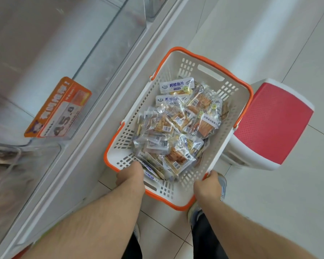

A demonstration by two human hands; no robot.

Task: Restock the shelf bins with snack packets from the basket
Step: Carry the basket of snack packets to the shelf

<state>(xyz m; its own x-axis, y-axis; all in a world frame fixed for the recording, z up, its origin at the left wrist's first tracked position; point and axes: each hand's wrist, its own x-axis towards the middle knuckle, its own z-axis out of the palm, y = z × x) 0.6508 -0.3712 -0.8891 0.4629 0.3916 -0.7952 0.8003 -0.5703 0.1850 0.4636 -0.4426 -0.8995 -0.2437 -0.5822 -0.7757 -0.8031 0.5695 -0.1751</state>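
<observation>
Now | left hand (pixel 130 176) reaching into snack packets (pixel 176 126), grip hidden | right hand (pixel 209 186) gripping basket (pixel 178 200) rim

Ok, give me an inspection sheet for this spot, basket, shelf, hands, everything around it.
Surface: pale tiled floor; the basket seems to sit on it.
Job's things: white basket with orange rim, holding a loose pile of snack packets; clear shelf bin at left carries an orange price tag.
Clutter: red and white stool beside the basket.
Hands: left hand reaches into the basket at the packets; right hand grips the basket's near corner.
Cables: nothing seen.
Surroundings: white shelf frame, shoes and dark trousers below.
</observation>
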